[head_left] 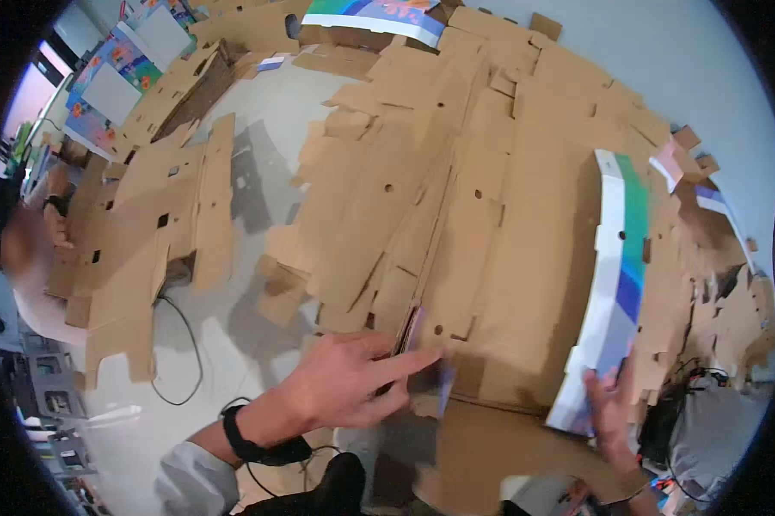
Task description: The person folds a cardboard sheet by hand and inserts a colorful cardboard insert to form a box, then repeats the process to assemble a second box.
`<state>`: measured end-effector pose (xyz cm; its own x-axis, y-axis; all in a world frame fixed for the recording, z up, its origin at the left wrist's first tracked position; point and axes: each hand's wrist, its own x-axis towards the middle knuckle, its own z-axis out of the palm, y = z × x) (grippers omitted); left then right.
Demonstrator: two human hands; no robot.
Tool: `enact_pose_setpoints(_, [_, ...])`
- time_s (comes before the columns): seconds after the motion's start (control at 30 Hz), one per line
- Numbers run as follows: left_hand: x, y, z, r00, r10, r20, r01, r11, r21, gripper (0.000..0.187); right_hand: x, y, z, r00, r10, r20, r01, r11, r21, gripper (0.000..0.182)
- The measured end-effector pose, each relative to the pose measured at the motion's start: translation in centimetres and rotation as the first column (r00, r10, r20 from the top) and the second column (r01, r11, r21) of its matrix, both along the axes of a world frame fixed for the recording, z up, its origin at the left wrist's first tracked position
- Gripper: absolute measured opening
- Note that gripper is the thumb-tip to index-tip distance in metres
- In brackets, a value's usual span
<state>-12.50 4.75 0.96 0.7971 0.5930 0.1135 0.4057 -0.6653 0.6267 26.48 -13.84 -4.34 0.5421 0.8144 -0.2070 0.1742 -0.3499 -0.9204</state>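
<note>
My left hand point(349, 378), with a black band at the wrist, is over the near edge of a large stack of flattened brown cardboard point(482, 258). Its index finger points right and its fingers are apart, beside a narrow purple-edged strip point(446, 387). On the right, my right hand point(609, 408) is at the lower end of a long white, green and blue printed cardboard panel point(607, 292), its fingers against the panel's printed side. The panel stands on the right part of the stack.
Another person point(26, 249) is at the far left beside more flattened cardboard point(138, 232). A black cable point(200, 361) lies on the grey floor point(258, 155). Printed boxes point(112, 95) stand at the upper left; torn cardboard point(731, 301) is piled at the right.
</note>
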Motion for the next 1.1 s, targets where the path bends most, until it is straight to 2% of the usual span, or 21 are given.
enact_pose_setpoints(0.03, [0.4, -0.3, 0.6, 0.999, -0.034, 0.039, 0.033, 0.999, 0.017, 0.048, -0.1, -0.1, -0.8, 0.997, 0.049, 0.064, -0.050, 0.998, 0.022, 0.097])
enact_pose_setpoints(0.07, [1.0, -0.3, 1.7, 0.995, -0.082, 0.055, 0.081, 0.996, 0.024, 0.034, -0.4, -0.1, -0.3, 0.997, 0.061, 0.041, -0.060, 0.998, -0.022, 0.096])
enact_pose_setpoints(0.1, [2.1, -0.3, 2.0, 0.983, -0.160, 0.092, 0.154, 0.986, 0.068, 0.033, -2.3, 0.8, 1.2, 0.997, 0.074, 0.006, -0.073, 0.995, -0.073, 0.096])
enact_pose_setpoints(0.17, [5.4, -0.5, 2.5, 0.938, -0.312, 0.148, 0.293, 0.946, 0.141, 0.033, -3.9, 1.9, 2.1, 0.995, 0.095, -0.041, -0.098, 0.993, -0.065, 0.092])
enact_pose_setpoints(0.2, [6.5, -0.8, 0.8, 0.917, -0.383, 0.111, 0.369, 0.921, 0.124, 0.036, -4.1, 2.5, 2.4, 0.993, 0.101, -0.058, -0.104, 0.993, -0.055, 0.090])
enact_pose_setpoints(0.3, [8.8, -0.9, -2.3, 0.877, -0.480, -0.002, 0.470, 0.857, 0.211, 0.033, -4.0, 3.6, 2.3, 0.991, 0.111, -0.079, -0.116, 0.992, -0.050, 0.091])
enact_pose_setpoints(0.33, [9.0, -0.8, -2.7, 0.867, -0.498, 0.011, 0.483, 0.847, 0.220, 0.038, -3.3, 3.3, 1.3, 0.989, 0.137, -0.051, -0.137, 0.991, -0.003, 0.093])
enact_pose_setpoints(0.43, [8.1, -0.5, -1.7, 0.895, -0.446, 0.035, 0.431, 0.880, 0.200, 0.045, -2.8, 3.3, 1.2, 0.989, 0.135, -0.053, -0.139, 0.987, -0.086, 0.097])
enact_pose_setpoints(0.47, [7.5, -0.3, -2.0, 0.894, -0.442, -0.075, 0.446, 0.858, 0.256, 0.051, -3.0, 3.3, 1.2, 0.992, 0.099, -0.084, -0.105, 0.992, -0.064, 0.098])
enact_pose_setpoints(0.57, [7.6, -0.7, -1.1, 0.898, -0.434, -0.074, 0.433, 0.840, 0.326, 0.051, -3.4, 3.6, 1.0, 0.990, 0.102, -0.095, -0.101, 0.995, 0.009, 0.097])
enact_pose_setpoints(0.6, [8.2, -0.6, -0.1, 0.876, -0.463, -0.139, 0.483, 0.837, 0.258, 0.054, -4.0, 3.9, 2.1, 0.995, 0.091, 0.045, -0.088, 0.993, -0.079, 0.096])
enact_pose_setpoints(0.7, [11.4, 0.1, -2.1, 0.820, -0.569, -0.060, 0.557, 0.769, 0.313, 0.057, -4.1, 4.3, 2.2, 0.987, 0.149, 0.064, -0.150, 0.988, 0.017, 0.094])
enact_pose_setpoints(0.73, [12.5, 0.2, -3.2, 0.767, -0.623, -0.153, 0.639, 0.724, 0.260, 0.066, -3.2, 3.6, 1.0, 0.970, 0.201, 0.135, -0.203, 0.979, 0.001, 0.088])
enact_pose_setpoints(0.8, [12.8, 0.4, -2.9, 0.780, -0.617, -0.104, 0.621, 0.742, 0.250, 0.067, -3.0, 3.1, 2.5, 0.976, 0.168, -0.135, -0.174, 0.984, -0.033, 0.084])
enact_pose_setpoints(0.87, [12.7, 0.3, -2.7, 0.790, -0.607, -0.087, 0.610, 0.764, 0.211, 0.068, -2.8, 2.5, 4.9, 0.919, 0.103, -0.380, -0.164, 0.978, -0.131, 0.071])
enact_pose_setpoints(0.97, [12.5, 0.5, -2.3, 0.785, -0.612, -0.094, 0.617, 0.759, 0.206, 0.071, -1.3, 2.0, 2.4, 0.944, 0.126, -0.305, -0.123, 0.992, 0.028, 0.064])
enact_pose_setpoints(1.0, [12.6, 0.5, -2.5, 0.791, -0.608, -0.065, 0.606, 0.766, 0.216, 0.072, -1.2, 2.3, 2.4, 0.934, 0.149, -0.325, -0.162, 0.987, -0.014, 0.062])
enact_pose_setpoints(1.1, [12.7, 0.5, -2.3, 0.814, -0.579, -0.035, 0.572, 0.790, 0.220, 0.070, -0.9, 3.2, 2.3, 0.903, 0.130, -0.410, -0.131, 0.991, 0.025, 0.065])
